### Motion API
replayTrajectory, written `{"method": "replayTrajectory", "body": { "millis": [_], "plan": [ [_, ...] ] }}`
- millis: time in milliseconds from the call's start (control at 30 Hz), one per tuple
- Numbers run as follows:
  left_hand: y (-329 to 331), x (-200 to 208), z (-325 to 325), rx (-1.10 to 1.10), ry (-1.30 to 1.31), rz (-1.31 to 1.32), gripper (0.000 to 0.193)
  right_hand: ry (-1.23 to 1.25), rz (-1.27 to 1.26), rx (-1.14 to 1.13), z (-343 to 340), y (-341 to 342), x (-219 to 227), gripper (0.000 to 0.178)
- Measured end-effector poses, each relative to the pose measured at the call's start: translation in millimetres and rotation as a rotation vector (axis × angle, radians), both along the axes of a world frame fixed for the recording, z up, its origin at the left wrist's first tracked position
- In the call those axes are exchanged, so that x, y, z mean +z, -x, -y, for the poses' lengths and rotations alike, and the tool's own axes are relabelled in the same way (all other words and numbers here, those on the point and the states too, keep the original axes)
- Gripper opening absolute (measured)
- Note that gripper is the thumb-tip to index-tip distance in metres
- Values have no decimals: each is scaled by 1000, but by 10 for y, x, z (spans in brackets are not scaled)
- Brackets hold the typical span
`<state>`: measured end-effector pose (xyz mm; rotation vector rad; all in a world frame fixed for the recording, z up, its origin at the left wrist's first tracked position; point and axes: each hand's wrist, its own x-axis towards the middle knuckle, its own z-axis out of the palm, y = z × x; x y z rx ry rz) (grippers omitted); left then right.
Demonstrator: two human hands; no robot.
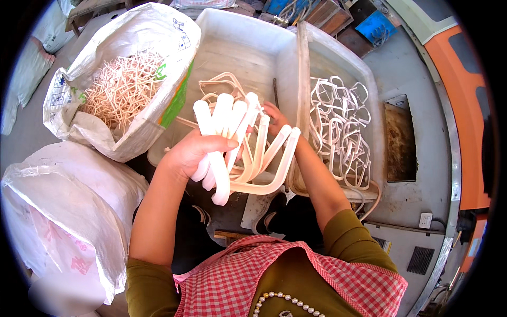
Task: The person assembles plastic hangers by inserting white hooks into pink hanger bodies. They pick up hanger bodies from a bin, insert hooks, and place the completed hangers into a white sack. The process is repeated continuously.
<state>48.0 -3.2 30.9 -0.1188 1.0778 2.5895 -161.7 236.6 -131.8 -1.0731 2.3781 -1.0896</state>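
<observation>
My left hand (191,150) is closed round a bunch of white, U-shaped plastic handles (224,113), its thumb lying across them. Their rounded ends point up and away from me. More U-shaped handles (288,156) fan out on the right of the bunch, in front of my right wrist. Just beyond the bunch, my right hand (275,119) has its fingers curled in at the tip of one handle. Whatever sits between those fingers is too small and too hidden to make out. Several loose handles (222,79) show behind, in the large white tub (240,31).
A narrower tub (343,47) on the right holds a tangle of white loop-shaped pieces (338,127). At the left stands an open woven sack (179,31) of thin pale plastic scraps (124,90). Another white sack (79,185) slumps nearer me. An orange and grey machine (457,79) borders the right side.
</observation>
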Motion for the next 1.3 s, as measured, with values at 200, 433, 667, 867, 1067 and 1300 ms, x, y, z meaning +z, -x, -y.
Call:
{"method": "replayTrajectory", "body": {
  "millis": [200,433,667,867,1067,1300],
  "plan": [
    [-63,15,270,68,332,90,44,-187,-20,97,-29,219,328,30],
    [44,-132,456,350,1320,81,54,-14,400,-68,152,123,972,26],
    [13,-144,567,627,754,80,33,-412,543,236,809,-819,1142,27],
    [-28,-59,239,301,1339,158,48,-699,-262,1,1298,-552,364,31],
    [41,-117,151,335,1009,94,50,-10,143,-433,1428,182,579,24],
    [67,-240,299,581,991,55,34,-523,550,136,1123,-420,1279,18]
  ]
}}
